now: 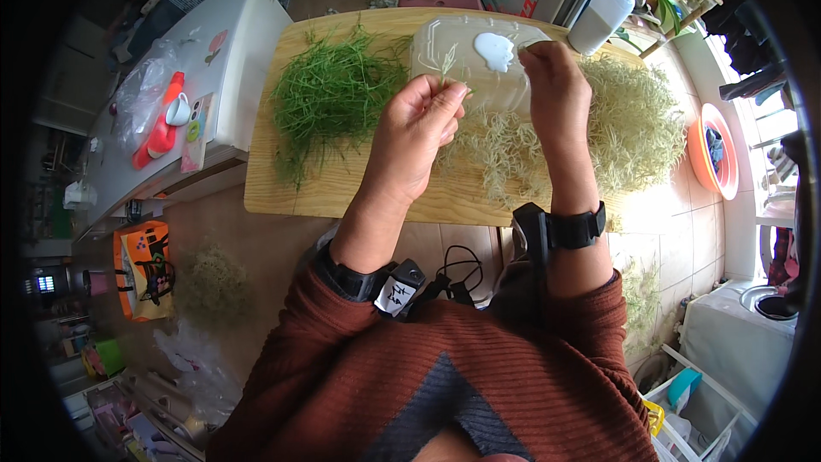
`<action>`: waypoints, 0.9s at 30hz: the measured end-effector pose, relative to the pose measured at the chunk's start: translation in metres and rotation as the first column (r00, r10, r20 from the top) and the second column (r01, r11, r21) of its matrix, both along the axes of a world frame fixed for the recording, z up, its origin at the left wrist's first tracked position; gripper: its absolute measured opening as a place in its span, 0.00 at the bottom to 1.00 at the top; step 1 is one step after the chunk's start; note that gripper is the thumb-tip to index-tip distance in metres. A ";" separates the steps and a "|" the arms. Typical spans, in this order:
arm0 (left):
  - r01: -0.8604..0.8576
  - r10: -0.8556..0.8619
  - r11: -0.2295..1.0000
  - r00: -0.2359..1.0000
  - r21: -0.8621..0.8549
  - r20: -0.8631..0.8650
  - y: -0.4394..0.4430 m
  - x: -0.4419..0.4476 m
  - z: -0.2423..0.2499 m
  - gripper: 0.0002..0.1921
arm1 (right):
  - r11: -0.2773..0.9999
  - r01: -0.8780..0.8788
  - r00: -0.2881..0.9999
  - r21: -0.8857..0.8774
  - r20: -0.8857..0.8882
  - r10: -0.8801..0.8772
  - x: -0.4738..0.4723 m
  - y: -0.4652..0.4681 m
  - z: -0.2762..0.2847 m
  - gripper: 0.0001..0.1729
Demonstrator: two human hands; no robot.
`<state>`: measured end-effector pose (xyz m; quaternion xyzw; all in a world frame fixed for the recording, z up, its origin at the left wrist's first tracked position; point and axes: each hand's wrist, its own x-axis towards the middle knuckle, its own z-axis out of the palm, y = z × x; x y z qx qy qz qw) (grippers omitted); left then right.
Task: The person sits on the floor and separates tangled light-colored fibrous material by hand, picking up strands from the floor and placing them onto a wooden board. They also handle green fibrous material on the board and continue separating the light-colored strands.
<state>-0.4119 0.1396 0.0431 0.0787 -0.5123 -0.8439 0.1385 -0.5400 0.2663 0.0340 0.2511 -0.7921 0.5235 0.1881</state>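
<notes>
Between its thumb and fingers, my left hand holds a small pale sprig with a green stem end. My right hand is raised at the right end of a clear plastic tray, its fingertips pinched together; whether something small is between them I cannot tell. A puddle of white liquid lies in the tray. Green thin-leaved sprigs are heaped left of the tray on the wooden table. Pale, cream-green sprigs form a large pile at the right, and more lie below the tray.
A bottle with a blue cap stands at the table's back right corner. On the white cabinet at left are a cup, a red object and clear plastic. An orange basin is at right; an orange bag stands on the floor at left.
</notes>
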 end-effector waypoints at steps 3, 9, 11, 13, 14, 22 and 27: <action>0.000 0.000 1.000 1.000 0.009 0.010 -0.002 0.000 0.000 0.06 | 0.972 0.077 0.977 0.221 -0.211 -0.029 -0.008 -0.003 -0.008 0.06; -0.019 0.019 1.000 0.999 -0.001 0.034 -0.005 0.000 0.001 0.06 | 0.899 0.203 0.898 0.389 -0.440 -0.012 -0.010 -0.012 -0.013 0.05; -0.024 0.024 1.000 0.999 0.009 0.030 -0.004 0.000 0.001 0.06 | 0.944 0.164 0.910 0.285 -0.412 -0.033 -0.008 -0.010 -0.007 0.06; -0.033 0.033 0.998 0.999 0.046 0.010 -0.003 0.001 0.001 0.06 | 0.984 0.111 0.939 0.139 -0.340 -0.058 -0.004 -0.004 0.000 0.06; -0.038 0.038 0.998 0.999 0.059 0.010 -0.003 0.002 0.002 0.06 | 0.998 0.049 0.976 0.037 -0.213 -0.040 0.001 -0.001 0.002 0.05; -0.014 0.010 0.995 0.999 0.096 0.046 0.001 0.005 0.008 0.05 | 0.563 -0.193 0.482 -0.804 0.422 0.768 0.040 0.001 0.008 0.11; 0.004 -0.010 0.997 0.997 0.074 0.081 0.000 0.006 0.012 0.05 | 0.464 -0.141 0.371 -0.875 0.388 0.844 0.046 0.000 0.010 0.10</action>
